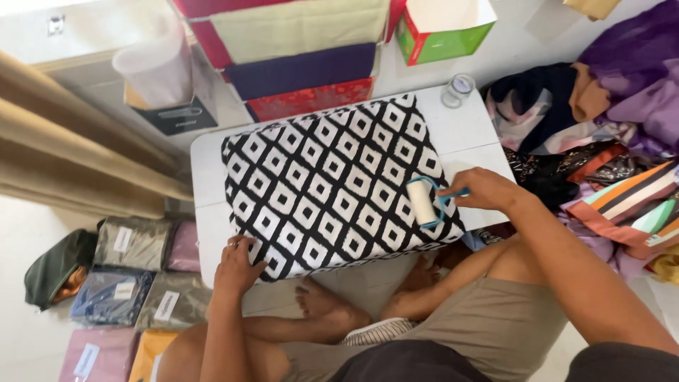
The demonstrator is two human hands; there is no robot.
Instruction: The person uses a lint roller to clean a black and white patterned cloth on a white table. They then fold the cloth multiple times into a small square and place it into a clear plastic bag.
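The lint roller (422,201) sat on the black-and-white diamond-patterned cloth (332,180), down near its right edge and close to the lower right corner. The right hand (481,189) had its grip closed around the roller's blue handle, the white drum pressed flat on the fabric. Over at the lower left corner, the left hand (237,265) lay pressed on the cloth's edge, fingers spread flat, holding nothing, pinning the folded piece to the low white table (463,127).

How much of the cloth was already rolled, I couldn't tell; no lint line showed. By my reading, the roller stood at the far right with the wide middle and left of the pattern open beside it, so plenty of surface could yet be covered.

Further out: a small glass jar (458,90) at the table's far corner, stacked folded fabrics (300,67) beyond, bagged cloths (134,244) on the floor to the left, and a loose pile of clothes (622,106) at the right.
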